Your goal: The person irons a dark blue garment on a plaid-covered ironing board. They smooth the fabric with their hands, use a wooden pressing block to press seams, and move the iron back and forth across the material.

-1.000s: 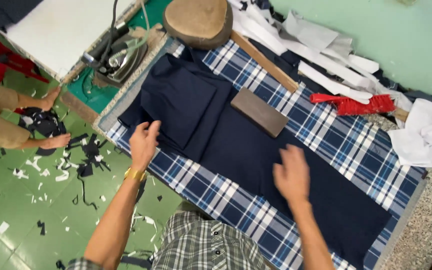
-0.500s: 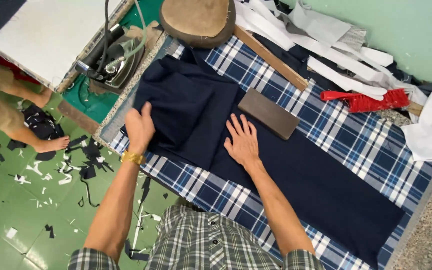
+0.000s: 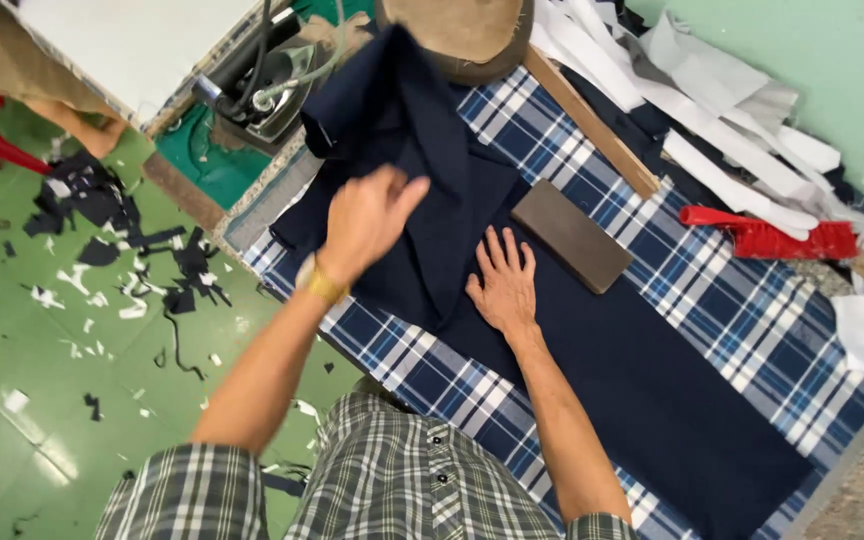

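Observation:
A long navy cloth (image 3: 652, 380) lies on a table padded with blue-and-white plaid (image 3: 752, 330). My left hand (image 3: 364, 218), with a gold watch on the wrist, grips the cloth's folded left end and holds a flap of it raised and tilted over the rest. Beside that fold, my right hand (image 3: 503, 283) lies flat on the cloth, fingers spread. A brown rectangular block (image 3: 572, 235) rests on the cloth just right of my right hand.
A steam iron (image 3: 262, 85) sits on a green mat at the table's left end, with a tan padded form (image 3: 462, 25) beyond it. A wooden strip (image 3: 592, 120), white fabric strips (image 3: 732, 110) and a red brush (image 3: 767, 238) lie along the back. Cloth scraps litter the green floor (image 3: 102, 280); another person's leg (image 3: 62, 110) is at upper left.
My right hand has come down flat onto the cloth and stays there. My left hand has taken the folded left end and lifted a flap up and toward the right.

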